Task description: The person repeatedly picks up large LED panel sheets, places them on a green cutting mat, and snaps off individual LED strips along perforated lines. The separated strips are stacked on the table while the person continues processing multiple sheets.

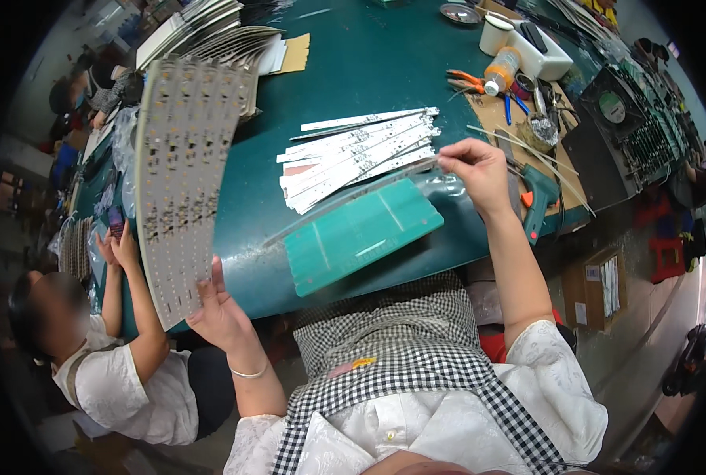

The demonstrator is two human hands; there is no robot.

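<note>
My left hand [222, 313] is closed on the lower edge of a tall panel of joined circuit board strips [182, 166], dotted with small components. It holds the panel upright at the left, above the bench edge. My right hand [477, 170] pinches the end of a thin circuit board strip [411, 169], seen nearly edge-on. That strip slants down to the left, along the far side of a green rectangular board [361, 237] near the bench's front edge. Just beyond, a fanned pile of white circuit board strips [361, 154] lies on the bench.
Stacked panels [210, 39] stand at the far left of the green bench [376, 55]. To the right are orange-handled pliers [465, 81], a bottle [502, 71], a glue gun [539, 202] and a dark fan unit [614, 107]. A co-worker [123, 364] sits at my left.
</note>
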